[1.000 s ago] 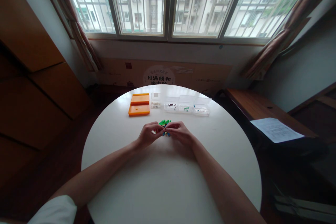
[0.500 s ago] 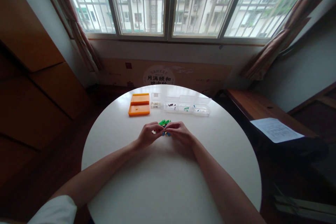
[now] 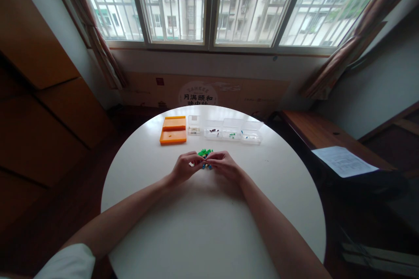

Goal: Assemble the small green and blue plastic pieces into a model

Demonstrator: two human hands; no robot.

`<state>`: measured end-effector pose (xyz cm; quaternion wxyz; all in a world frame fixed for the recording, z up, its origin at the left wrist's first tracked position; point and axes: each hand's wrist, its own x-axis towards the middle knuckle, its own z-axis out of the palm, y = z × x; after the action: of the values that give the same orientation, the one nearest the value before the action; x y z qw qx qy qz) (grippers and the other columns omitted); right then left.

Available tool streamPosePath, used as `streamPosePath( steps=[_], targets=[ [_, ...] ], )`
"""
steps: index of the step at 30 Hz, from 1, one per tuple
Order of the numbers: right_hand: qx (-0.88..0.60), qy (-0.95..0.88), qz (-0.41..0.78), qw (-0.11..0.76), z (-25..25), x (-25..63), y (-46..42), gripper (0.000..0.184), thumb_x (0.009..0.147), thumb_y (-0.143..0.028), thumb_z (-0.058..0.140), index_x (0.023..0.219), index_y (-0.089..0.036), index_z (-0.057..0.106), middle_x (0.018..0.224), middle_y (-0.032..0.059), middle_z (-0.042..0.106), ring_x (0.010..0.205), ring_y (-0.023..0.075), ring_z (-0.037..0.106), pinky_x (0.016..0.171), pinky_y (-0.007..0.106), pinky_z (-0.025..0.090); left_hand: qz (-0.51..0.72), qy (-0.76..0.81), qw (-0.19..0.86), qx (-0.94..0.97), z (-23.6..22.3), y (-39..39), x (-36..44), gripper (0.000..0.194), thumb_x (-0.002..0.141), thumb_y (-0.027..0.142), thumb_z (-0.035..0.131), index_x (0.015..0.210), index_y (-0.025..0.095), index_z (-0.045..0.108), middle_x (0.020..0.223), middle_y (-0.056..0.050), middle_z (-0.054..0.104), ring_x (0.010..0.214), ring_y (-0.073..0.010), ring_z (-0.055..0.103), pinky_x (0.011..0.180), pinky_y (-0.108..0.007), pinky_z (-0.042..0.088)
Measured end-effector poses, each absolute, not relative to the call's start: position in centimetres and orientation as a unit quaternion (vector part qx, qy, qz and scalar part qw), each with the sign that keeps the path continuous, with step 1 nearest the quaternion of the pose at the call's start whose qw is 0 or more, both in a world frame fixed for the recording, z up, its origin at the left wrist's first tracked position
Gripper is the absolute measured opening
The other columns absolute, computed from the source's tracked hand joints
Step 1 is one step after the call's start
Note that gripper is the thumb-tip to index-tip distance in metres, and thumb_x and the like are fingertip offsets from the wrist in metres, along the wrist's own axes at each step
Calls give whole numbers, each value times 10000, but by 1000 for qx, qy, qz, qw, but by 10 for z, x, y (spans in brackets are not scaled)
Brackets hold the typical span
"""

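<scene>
Near the middle of the white round table (image 3: 209,222), my left hand (image 3: 187,165) and my right hand (image 3: 225,165) meet with their fingertips pinched together. Whatever sits between the fingertips is too small to make out. Just behind and under the fingers lies a cluster of small toy-brick-like pieces (image 3: 205,152), green at the back. Blue and yellowish pieces (image 3: 207,166) show below the fingertips. My fingers hide the middle of this cluster, so I cannot tell whether its pieces are joined.
Beyond my hands stand an open orange box (image 3: 173,141) with a small piece inside, a small clear box (image 3: 194,131) and a row of clear lidded boxes (image 3: 232,134) holding tiny brown, green and blue pieces. Right of the table, a paper sheet (image 3: 343,161) lies on a wooden desk (image 3: 307,130).
Both hands stay at nearly the same spot, fingertips still together. Only a very slight shift of the fingers and of the whole view shows.
</scene>
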<state>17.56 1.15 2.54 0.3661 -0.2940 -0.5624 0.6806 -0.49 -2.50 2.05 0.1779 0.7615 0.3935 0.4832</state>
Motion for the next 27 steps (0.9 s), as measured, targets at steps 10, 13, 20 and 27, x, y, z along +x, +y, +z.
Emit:
streamPosePath(
  steps=[10, 13, 20, 27],
  targets=[
    [-282, -555, 686, 377, 23, 174, 12, 237, 611, -293, 758, 760, -120, 695, 706, 43, 641, 627, 120, 550, 566, 240, 387, 478, 402, 179, 760, 23, -26, -5, 174, 784, 291, 607, 766, 137, 686, 629, -24, 587, 542, -84, 505, 520, -190, 416],
    [-279, -556, 685, 379, 23, 174, 12, 231, 611, -290, 758, 755, -121, 694, 705, 44, 640, 632, 122, 553, 566, 240, 390, 479, 400, 180, 761, 23, -26, -5, 179, 784, 296, 607, 760, 137, 685, 627, -24, 589, 536, -84, 503, 518, -191, 417],
    [-279, -561, 682, 379, 26, 174, 11, 260, 597, -315, 763, 760, -123, 698, 714, 48, 643, 639, 132, 557, 573, 251, 401, 485, 397, 174, 760, 23, -26, -4, 180, 789, 292, 600, 751, 138, 685, 619, -21, 584, 534, -83, 500, 516, -190, 414],
    [-280, -560, 684, 373, 29, 174, 9, 250, 598, -316, 765, 739, -122, 697, 683, 38, 630, 618, 122, 542, 563, 249, 379, 483, 395, 179, 761, 22, -25, -5, 172, 795, 284, 594, 767, 139, 684, 635, -25, 590, 549, -86, 509, 529, -194, 421]
  ],
)
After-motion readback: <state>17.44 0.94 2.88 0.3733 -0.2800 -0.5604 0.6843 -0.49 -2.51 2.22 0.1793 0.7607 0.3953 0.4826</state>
